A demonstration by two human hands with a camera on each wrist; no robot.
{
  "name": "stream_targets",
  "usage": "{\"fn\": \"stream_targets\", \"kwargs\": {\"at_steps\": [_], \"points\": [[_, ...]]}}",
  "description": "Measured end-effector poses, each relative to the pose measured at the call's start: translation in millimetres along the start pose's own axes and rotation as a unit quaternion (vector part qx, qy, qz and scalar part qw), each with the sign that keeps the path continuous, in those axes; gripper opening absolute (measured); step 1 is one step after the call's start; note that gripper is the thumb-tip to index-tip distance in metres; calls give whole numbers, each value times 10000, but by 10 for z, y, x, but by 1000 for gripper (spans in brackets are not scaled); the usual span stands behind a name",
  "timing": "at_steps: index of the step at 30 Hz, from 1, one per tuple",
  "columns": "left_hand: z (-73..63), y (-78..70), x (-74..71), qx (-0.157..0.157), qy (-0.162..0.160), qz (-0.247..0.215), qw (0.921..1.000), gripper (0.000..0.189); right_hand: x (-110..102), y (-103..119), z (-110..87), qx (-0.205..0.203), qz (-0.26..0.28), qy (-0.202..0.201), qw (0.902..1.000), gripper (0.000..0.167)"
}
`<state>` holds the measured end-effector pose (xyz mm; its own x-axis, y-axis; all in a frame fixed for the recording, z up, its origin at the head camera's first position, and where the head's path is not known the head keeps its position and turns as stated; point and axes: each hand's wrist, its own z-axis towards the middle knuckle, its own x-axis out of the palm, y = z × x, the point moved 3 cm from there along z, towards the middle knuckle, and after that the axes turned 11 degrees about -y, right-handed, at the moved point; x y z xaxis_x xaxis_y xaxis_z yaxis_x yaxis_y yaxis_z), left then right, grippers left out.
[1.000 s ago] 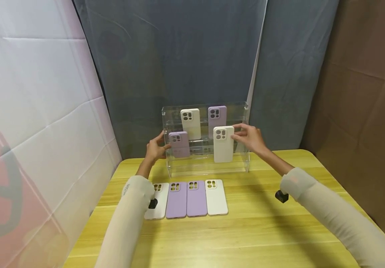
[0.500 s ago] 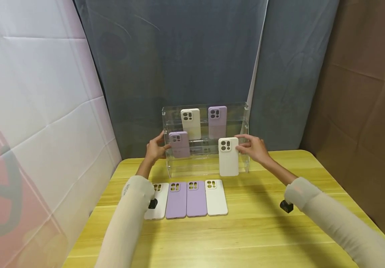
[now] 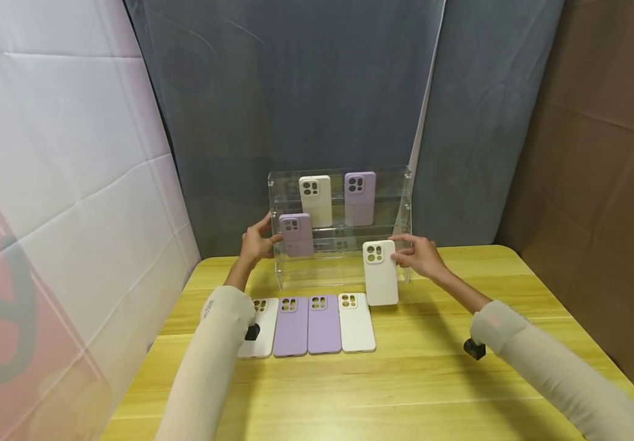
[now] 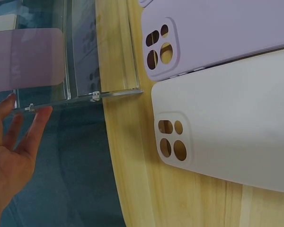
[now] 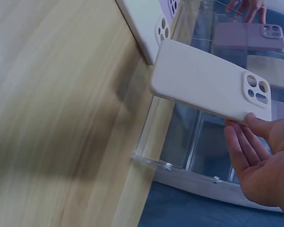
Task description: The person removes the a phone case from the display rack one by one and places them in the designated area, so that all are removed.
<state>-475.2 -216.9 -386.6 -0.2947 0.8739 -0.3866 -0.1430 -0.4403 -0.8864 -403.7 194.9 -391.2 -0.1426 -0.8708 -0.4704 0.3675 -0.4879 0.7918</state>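
Observation:
My right hand [image 3: 420,256] pinches a white phone case [image 3: 381,283] by its upper right edge, thumb in front and fingers behind. The case hangs upright in front of the lower right part of a clear acrylic display stand [image 3: 322,277]; in the right wrist view its camera cutouts [image 5: 256,90] lie near my thumb. My left hand [image 3: 256,246] grips the stand's left side, its fingertips [image 4: 41,113] right at the side panel. On the stand are a white case [image 3: 317,205] and a purple case [image 3: 359,202] on top, and a purple case [image 3: 296,236] lower left.
A row of cases lies flat before the stand: a white case [image 3: 264,337] partly behind my left sleeve, two purple cases [image 3: 291,334] and another white case [image 3: 358,331]. All stand on a yellow wooden table [image 3: 350,392], with a grey curtain [image 3: 322,86] behind.
My right hand has brought the white case down and slightly right, from before the stand's middle level to just above the flat row's right end. The left hand stays at the stand's side.

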Motion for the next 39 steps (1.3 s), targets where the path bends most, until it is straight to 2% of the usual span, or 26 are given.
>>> {"fn": "stream_targets", "kwargs": {"at_steps": [15,25,39], "points": [[-9,37,-9,-61,-5,37,10000,79,95,-247,-163,431,59,105,9990,46],[-25,42,-14,-10,-10,60,10000,79,154,-354,-244,433,77,39,9990,50],[22,22,6,15,-28,15,10000,79,265,-555,-285,723,15,220,9971,42]]}}
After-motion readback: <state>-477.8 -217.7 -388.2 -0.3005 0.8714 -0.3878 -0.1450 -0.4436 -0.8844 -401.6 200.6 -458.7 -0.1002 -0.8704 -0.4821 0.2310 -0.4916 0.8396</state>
